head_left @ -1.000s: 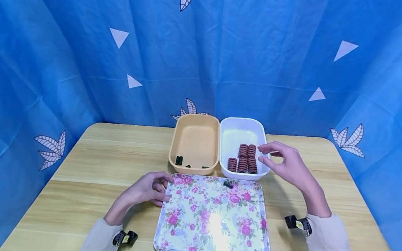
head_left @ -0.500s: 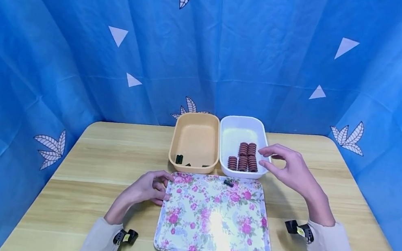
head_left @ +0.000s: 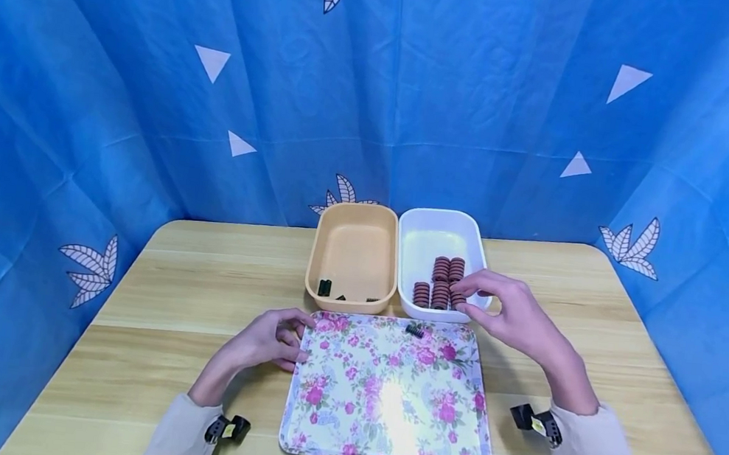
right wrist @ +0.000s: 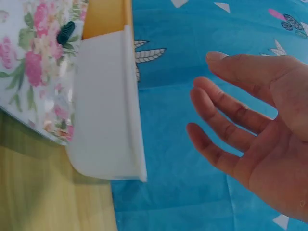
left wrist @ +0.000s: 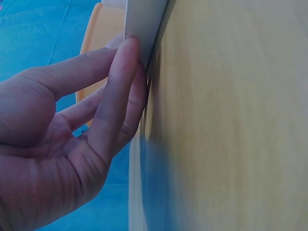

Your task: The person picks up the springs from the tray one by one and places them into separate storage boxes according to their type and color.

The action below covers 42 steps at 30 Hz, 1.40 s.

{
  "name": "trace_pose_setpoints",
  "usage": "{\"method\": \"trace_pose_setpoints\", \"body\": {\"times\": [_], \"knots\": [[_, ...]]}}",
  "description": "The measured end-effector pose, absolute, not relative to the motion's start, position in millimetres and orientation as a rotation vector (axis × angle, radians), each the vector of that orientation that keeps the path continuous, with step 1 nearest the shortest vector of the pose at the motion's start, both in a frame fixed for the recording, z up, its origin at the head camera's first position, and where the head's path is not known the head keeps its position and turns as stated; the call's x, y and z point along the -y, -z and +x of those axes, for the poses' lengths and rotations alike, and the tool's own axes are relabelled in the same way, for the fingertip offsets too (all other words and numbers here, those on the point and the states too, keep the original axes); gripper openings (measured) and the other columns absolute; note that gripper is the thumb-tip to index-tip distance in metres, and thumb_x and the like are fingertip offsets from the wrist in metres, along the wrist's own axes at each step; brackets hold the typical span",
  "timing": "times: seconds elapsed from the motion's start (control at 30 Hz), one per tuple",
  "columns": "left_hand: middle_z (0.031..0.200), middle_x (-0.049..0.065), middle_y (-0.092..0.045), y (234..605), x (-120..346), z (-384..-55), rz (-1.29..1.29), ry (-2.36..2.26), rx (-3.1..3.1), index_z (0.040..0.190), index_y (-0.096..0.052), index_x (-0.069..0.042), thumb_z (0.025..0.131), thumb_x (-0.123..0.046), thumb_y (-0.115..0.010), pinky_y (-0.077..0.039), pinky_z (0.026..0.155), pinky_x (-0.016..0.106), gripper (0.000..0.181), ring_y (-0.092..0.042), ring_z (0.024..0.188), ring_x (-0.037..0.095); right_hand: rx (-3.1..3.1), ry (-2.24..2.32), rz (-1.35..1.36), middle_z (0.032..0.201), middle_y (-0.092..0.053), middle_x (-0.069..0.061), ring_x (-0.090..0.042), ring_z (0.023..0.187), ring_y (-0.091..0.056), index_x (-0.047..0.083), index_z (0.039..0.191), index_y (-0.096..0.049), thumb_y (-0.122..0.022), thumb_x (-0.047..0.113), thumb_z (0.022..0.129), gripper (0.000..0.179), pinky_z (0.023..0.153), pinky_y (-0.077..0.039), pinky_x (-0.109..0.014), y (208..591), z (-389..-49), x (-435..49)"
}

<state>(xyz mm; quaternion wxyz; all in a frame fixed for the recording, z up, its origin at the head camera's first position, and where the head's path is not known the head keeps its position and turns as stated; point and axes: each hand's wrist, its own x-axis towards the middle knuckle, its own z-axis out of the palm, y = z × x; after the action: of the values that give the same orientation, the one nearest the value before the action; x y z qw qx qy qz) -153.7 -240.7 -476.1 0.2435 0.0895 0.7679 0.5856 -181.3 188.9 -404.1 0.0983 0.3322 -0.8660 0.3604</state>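
Observation:
My left hand (head_left: 264,339) holds the left edge of a flowered tray (head_left: 344,425), near its far corner; in the left wrist view, thumb and fingers sit at the rim (left wrist: 144,24). My right hand (head_left: 518,316) reaches over the right wall of a white box (head_left: 425,245), thumb and forefinger apart. Its fingertips overlap the rightmost of several reddish-brown ridged cylinders (head_left: 440,295) that look like coil springs. In the right wrist view, the hand (right wrist: 260,120) has parted fingers with nothing between them. A dark green coil spring (head_left: 414,331) lies at the tray's far edge.
A tan box (head_left: 354,249) stands left of the white one, touching it, with several small dark green springs (head_left: 325,288) along its near end. Both boxes sit just behind the tray on the wooden table (head_left: 220,272). Blue curtain (head_left: 482,121) hangs behind and at both sides.
My right hand has moved left and slightly down, from beside the white box's right wall to over the rightmost cylinders. The left hand stays at the tray's edge.

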Motion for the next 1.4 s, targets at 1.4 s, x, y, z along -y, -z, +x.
{"method": "trace_pose_setpoints", "body": {"times": [1.4], "knots": [[0.103,0.022,-0.054,478.7,239.4,-152.7,0.237,-1.590,-2.134,0.133,-0.058,0.006,0.084,0.010,-0.078,-0.068,0.067,0.045,0.053,-0.067,0.073,0.023,2.802,-0.706,1.121,0.114,-0.073,-0.007,-0.020,0.094,-0.071,0.006,0.118,-0.073,-0.082,0.006,0.086,0.033,0.079,-0.064,-0.030,450.2,-157.6,-140.3]]}}
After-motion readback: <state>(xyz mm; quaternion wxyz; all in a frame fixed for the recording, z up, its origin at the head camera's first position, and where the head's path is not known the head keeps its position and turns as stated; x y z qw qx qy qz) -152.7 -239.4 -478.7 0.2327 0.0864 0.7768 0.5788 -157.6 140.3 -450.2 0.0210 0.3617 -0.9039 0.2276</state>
